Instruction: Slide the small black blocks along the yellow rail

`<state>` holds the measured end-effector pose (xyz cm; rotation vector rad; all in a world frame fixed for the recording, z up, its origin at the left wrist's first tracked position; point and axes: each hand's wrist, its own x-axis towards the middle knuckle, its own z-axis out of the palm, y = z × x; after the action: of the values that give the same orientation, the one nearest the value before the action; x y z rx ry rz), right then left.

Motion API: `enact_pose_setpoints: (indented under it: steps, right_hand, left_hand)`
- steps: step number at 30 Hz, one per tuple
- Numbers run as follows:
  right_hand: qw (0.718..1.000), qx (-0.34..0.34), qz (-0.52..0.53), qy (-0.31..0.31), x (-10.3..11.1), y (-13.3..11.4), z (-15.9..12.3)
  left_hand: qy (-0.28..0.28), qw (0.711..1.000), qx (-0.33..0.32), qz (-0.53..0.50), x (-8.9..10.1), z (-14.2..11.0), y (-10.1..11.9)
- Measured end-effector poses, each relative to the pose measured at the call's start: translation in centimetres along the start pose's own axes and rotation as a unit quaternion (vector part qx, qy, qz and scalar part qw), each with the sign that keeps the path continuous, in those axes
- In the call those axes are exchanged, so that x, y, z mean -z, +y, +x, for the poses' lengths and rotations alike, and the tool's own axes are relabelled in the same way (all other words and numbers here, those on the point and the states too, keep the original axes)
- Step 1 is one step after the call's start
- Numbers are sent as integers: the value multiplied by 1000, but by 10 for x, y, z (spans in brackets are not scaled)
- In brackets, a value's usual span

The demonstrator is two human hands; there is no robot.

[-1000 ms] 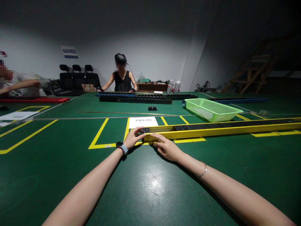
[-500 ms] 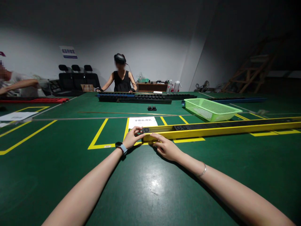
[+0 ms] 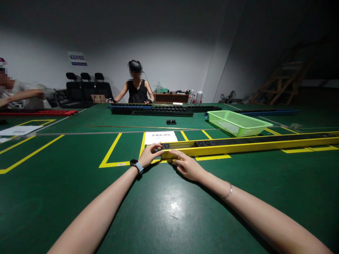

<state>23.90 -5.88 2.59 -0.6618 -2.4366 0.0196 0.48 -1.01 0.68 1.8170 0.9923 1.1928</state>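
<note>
A long yellow rail (image 3: 238, 145) with a dark channel along its top runs from in front of me to the right edge. Inside its left end sits a black socket module (image 3: 166, 145), and two similar modules (image 3: 203, 143) show farther along. My left hand (image 3: 149, 154) is closed about the rail's left end, thumb at the near corner and fingers by the module. On the near wall, just right of that end, my right hand (image 3: 186, 165) steadies the rail with its index finger extended and the other fingers curled. Its fingertips' undersides are hidden.
Behind the rail stands a light green basket (image 3: 238, 123). A printed paper sheet (image 3: 160, 137) and two small black parts (image 3: 171, 121) lie beyond my hands. Across the green table, a person (image 3: 136, 84) is near dark rails (image 3: 159, 111); another person (image 3: 23, 95) is at left.
The module in the rail's left end has shifted very slightly to the right. My hands stay in nearly the same place.
</note>
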Motion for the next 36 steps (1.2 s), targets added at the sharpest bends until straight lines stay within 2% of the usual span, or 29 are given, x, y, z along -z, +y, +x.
enact_pose_setpoints:
  steps: [11,23,36]
  right_hand:
    - [1000,-2,-25,0,-1,2,-1]
    - [998,-41,-48,16,-2,2,-1]
    - [997,-46,-62,-10,-1,2,0]
  left_hand:
    - [-18,997,9,75,4,-1,6]
    - [-44,995,-9,94,1,-2,10]
    - [-51,995,-14,84,0,-1,10]
